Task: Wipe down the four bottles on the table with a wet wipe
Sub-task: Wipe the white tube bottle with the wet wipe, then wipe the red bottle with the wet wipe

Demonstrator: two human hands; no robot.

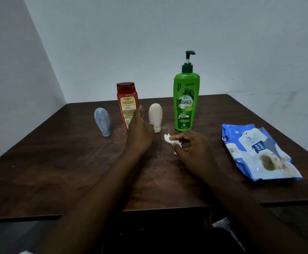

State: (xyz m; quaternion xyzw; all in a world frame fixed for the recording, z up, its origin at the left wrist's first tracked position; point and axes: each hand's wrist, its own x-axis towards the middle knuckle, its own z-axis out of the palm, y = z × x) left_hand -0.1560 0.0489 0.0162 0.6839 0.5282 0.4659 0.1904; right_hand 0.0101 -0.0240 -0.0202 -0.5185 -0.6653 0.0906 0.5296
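Right hand (190, 145) pinches wet wipe (168, 138); left hand (140, 132) open, outstretched toward red bottle (126, 105).

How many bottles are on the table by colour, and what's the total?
Blue bottle: 1
Red bottle: 1
White bottle: 1
Green bottle: 1
Total: 4

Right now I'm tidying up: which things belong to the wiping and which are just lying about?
Job: grey-blue bottle, red bottle, cream bottle, green pump bottle, wet wipe, wipes pack.
Lying about: white scrap below the table edge, too dim to identify.
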